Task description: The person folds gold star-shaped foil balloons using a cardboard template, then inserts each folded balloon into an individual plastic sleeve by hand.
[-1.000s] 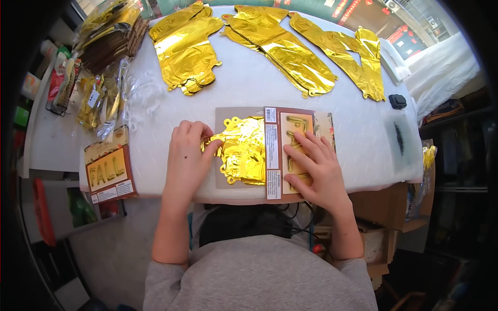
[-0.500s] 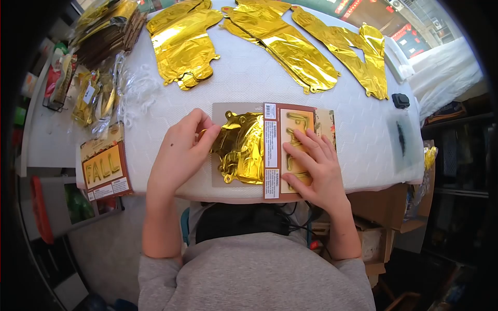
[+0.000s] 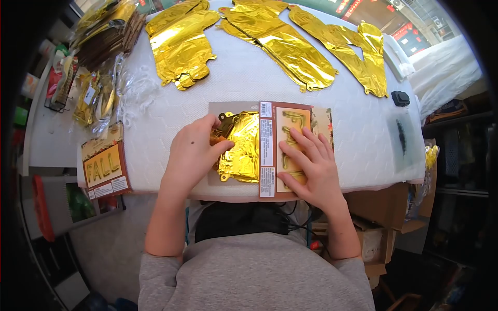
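A folded gold foil balloon lies on a brown card at the near edge of the white table. My left hand rests on the balloon's left side, fingers pinching and pressing the foil toward the card. My right hand lies flat on the card's printed front flap, fingers spread, holding it down over the foil.
Three large flat gold foil balloons lie spread across the far half of the table. A finished "FALL" package sits at the left edge. Stacked cards and bagged foil crowd the far left. A small black object lies right.
My left hand lifted the foil's left edge, then folded it rightward and pressed it down, so the balloon is now narrower. My right hand stayed on the card.
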`<action>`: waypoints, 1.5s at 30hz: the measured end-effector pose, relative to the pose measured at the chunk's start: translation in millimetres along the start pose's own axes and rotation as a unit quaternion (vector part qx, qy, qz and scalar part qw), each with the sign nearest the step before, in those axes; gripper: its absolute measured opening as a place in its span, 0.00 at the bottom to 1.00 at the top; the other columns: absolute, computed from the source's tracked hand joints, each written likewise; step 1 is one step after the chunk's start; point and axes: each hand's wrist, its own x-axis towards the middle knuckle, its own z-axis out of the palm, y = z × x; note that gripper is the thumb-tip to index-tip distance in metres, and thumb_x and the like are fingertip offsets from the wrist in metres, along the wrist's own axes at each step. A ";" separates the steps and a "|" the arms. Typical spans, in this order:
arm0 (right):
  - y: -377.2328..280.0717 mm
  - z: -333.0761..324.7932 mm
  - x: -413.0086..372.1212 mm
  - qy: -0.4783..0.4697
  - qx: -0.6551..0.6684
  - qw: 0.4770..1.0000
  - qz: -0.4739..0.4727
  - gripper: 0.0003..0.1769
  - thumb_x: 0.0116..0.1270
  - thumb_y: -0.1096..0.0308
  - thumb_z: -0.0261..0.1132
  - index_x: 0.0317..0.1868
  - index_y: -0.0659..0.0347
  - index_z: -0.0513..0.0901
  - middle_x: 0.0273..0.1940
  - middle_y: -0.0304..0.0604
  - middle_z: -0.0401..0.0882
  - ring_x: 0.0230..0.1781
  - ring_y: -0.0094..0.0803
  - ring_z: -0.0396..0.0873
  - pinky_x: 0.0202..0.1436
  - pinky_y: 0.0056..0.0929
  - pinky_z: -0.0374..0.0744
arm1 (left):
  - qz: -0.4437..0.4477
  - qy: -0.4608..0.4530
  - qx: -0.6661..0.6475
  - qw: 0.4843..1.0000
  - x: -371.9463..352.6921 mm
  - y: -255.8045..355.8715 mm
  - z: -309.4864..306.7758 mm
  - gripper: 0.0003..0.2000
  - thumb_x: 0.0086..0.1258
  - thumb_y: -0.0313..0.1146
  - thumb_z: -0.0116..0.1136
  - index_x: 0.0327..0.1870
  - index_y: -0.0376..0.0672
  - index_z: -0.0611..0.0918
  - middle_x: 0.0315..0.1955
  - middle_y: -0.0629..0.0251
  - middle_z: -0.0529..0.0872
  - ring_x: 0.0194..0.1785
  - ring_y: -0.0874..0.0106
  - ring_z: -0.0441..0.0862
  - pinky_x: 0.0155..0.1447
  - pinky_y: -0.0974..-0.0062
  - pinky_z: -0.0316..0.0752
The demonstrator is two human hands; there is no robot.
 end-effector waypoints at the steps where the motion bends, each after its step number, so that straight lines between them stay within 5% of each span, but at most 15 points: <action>1: 0.4 0.5 -0.1 0.000 -0.003 1.000 -0.001 0.32 0.68 0.49 0.75 0.71 0.47 0.85 0.77 0.45 0.74 0.81 0.49 0.67 0.85 0.57 0.60 | 0.000 0.000 0.000 1.000 0.0 0.0 0.9 0.20 0.65 0.37 0.77 0.49 0.31 0.83 0.37 0.46 0.89 0.42 0.53 0.89 0.50 0.62 0.81; 10: -0.3 -1.1 0.0 -0.002 -0.007 1.000 -0.005 0.32 0.68 0.51 0.75 0.71 0.47 0.85 0.77 0.47 0.75 0.81 0.51 0.68 0.84 0.57 0.62 | 0.015 -0.008 0.029 0.999 -1.0 3.5 1.0 0.16 0.65 0.33 0.74 0.44 0.30 0.84 0.40 0.51 0.84 0.42 0.54 0.86 0.48 0.62 0.80; 16: -1.6 -2.3 0.3 -0.007 -0.011 1.000 -0.004 0.32 0.69 0.50 0.75 0.71 0.48 0.84 0.77 0.47 0.75 0.80 0.52 0.68 0.84 0.57 0.63 | 0.084 0.067 0.002 0.994 -2.0 4.6 5.0 0.15 0.67 0.33 0.72 0.43 0.29 0.82 0.40 0.53 0.83 0.40 0.58 0.85 0.46 0.63 0.79; 18: -1.6 -1.5 -0.1 -0.003 -0.012 1.000 -0.005 0.32 0.69 0.50 0.75 0.71 0.48 0.84 0.77 0.47 0.75 0.80 0.52 0.68 0.84 0.57 0.63 | 0.024 0.010 -0.036 0.999 -0.7 15.4 -3.5 0.15 0.68 0.37 0.67 0.42 0.30 0.84 0.39 0.44 0.86 0.45 0.45 0.86 0.53 0.54 0.81; 22: -1.9 -0.3 -0.8 0.003 -0.019 1.000 -0.004 0.32 0.69 0.49 0.74 0.72 0.48 0.84 0.78 0.46 0.74 0.80 0.52 0.69 0.84 0.57 0.63 | -0.008 -0.037 -0.034 0.999 2.9 26.6 -12.1 0.16 0.70 0.38 0.64 0.40 0.30 0.80 0.36 0.41 0.86 0.45 0.43 0.85 0.52 0.53 0.79; 25: -1.6 -0.2 -1.2 0.000 -0.031 0.999 -0.010 0.32 0.70 0.49 0.74 0.72 0.47 0.84 0.78 0.46 0.74 0.80 0.51 0.69 0.84 0.57 0.63 | -0.028 -0.081 -0.066 0.994 2.1 29.3 -13.2 0.16 0.72 0.38 0.63 0.45 0.31 0.78 0.38 0.40 0.87 0.46 0.43 0.86 0.51 0.53 0.79; 27: -1.3 0.2 -1.4 -0.002 -0.034 0.999 -0.012 0.32 0.70 0.48 0.73 0.73 0.47 0.83 0.78 0.46 0.74 0.81 0.51 0.69 0.84 0.57 0.63 | 0.002 -0.072 -0.114 0.991 -1.1 24.2 -7.3 0.18 0.73 0.35 0.68 0.54 0.36 0.75 0.35 0.55 0.83 0.37 0.66 0.80 0.46 0.65 0.76; 31: -1.9 -1.0 -1.8 -0.011 -0.041 0.999 -0.014 0.33 0.71 0.48 0.73 0.73 0.47 0.82 0.78 0.45 0.73 0.81 0.50 0.68 0.84 0.58 0.63 | 0.013 -0.076 -0.140 0.987 -0.6 20.9 -1.1 0.20 0.73 0.33 0.68 0.58 0.39 0.71 0.43 0.56 0.83 0.43 0.67 0.81 0.51 0.68 0.78; 34: -1.7 -1.9 -1.9 -0.012 -0.040 0.999 -0.014 0.33 0.71 0.48 0.73 0.74 0.47 0.82 0.78 0.45 0.73 0.82 0.50 0.67 0.84 0.58 0.63 | 0.102 -0.028 -0.177 0.979 4.5 28.0 5.1 0.21 0.73 0.30 0.68 0.59 0.40 0.69 0.49 0.55 0.81 0.48 0.66 0.82 0.57 0.70 0.78; 40: 3.8 0.8 -5.0 -0.048 -0.060 0.997 -0.005 0.33 0.70 0.49 0.73 0.73 0.48 0.82 0.79 0.45 0.73 0.82 0.51 0.67 0.84 0.58 0.63 | 0.140 -0.089 -0.204 0.965 5.0 75.4 5.7 0.26 0.78 0.27 0.63 0.73 0.38 0.67 0.60 0.51 0.83 0.55 0.66 0.87 0.59 0.69 0.83; 42: 1.3 0.3 -3.2 -0.027 -0.045 0.999 -0.009 0.33 0.70 0.49 0.73 0.73 0.48 0.82 0.79 0.45 0.73 0.82 0.51 0.67 0.84 0.58 0.63 | 0.117 -0.099 -0.500 0.852 6.9 70.6 3.2 0.27 0.81 0.24 0.56 0.79 0.40 0.66 0.65 0.52 0.81 0.58 0.66 0.89 0.59 0.69 0.85; 43: 0.2 -0.2 -2.8 -0.008 -0.028 0.999 -0.014 0.33 0.70 0.49 0.74 0.73 0.48 0.82 0.79 0.45 0.73 0.81 0.51 0.67 0.84 0.58 0.63 | 0.132 0.048 -0.501 0.854 10.8 52.0 7.4 0.26 0.82 0.21 0.50 0.80 0.41 0.66 0.66 0.53 0.80 0.60 0.66 0.88 0.61 0.71 0.84; 44: 0.1 -0.5 -3.8 -0.007 -0.026 1.000 -0.013 0.33 0.70 0.49 0.74 0.73 0.48 0.82 0.79 0.45 0.73 0.81 0.51 0.67 0.84 0.58 0.63 | 0.133 0.237 -0.349 0.897 18.8 32.1 10.0 0.25 0.82 0.21 0.51 0.78 0.40 0.69 0.65 0.56 0.81 0.61 0.68 0.85 0.60 0.71 0.83; 45: -0.3 -0.5 -4.3 -0.007 -0.023 1.000 -0.012 0.33 0.70 0.49 0.74 0.73 0.48 0.82 0.79 0.45 0.73 0.81 0.51 0.68 0.84 0.58 0.63 | 0.100 0.285 -0.113 0.947 13.3 12.7 0.2 0.20 0.78 0.20 0.53 0.70 0.35 0.78 0.61 0.53 0.81 0.57 0.61 0.84 0.62 0.66 0.80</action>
